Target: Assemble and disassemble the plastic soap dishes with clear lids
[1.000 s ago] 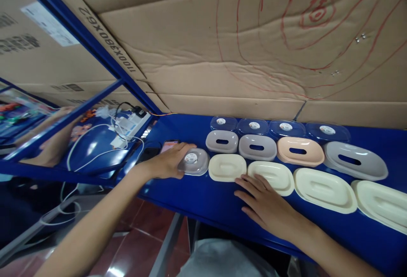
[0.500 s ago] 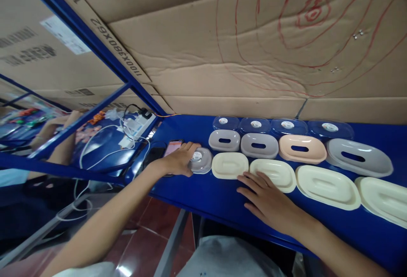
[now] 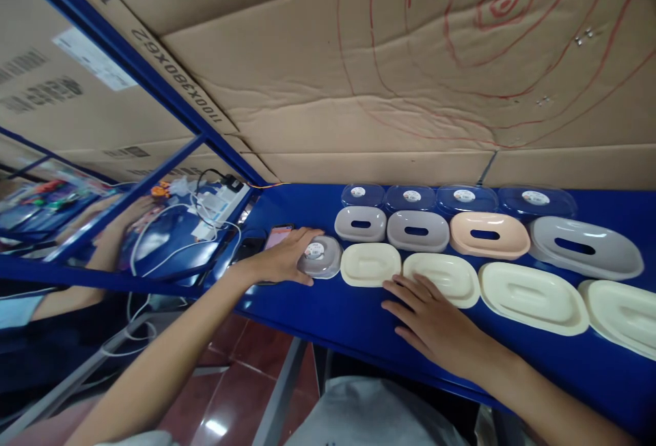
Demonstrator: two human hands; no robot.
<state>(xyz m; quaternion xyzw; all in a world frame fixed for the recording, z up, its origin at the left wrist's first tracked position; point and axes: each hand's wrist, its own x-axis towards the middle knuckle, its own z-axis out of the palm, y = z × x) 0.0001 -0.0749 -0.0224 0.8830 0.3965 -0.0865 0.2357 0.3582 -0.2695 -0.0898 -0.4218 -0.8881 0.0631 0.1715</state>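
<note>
My left hand [image 3: 281, 259] is curved round the left end of a small grey soap box [image 3: 328, 265] with a clear lid and a round label, thumb on the near side and fingers on the far side. My right hand [image 3: 430, 313] is open, fingers spread, over the near edge of a cream tray [image 3: 454, 279]. Its fingertips reach the gap beside another cream tray [image 3: 370, 265]; contact cannot be made out. Behind are slotted oval pieces, grey [image 3: 360, 225], [image 3: 417, 231], peach [image 3: 489, 235] and a larger grey one [image 3: 584, 248]. Clear lids [image 3: 465, 199] line the back.
A phone [image 3: 279, 235] lies beyond my left hand on the blue shelf [image 3: 318, 309]. White cables and a power strip [image 3: 225, 203] are to the left. Cardboard [image 3: 389, 77] stands behind. A blue frame bar [image 3: 128, 57] and another person's arm [image 3: 105, 248] are at left.
My left hand has drawn back slightly to the left, uncovering more of the soap box's lid and label. My right hand has stayed in place. The view has shifted a little.
</note>
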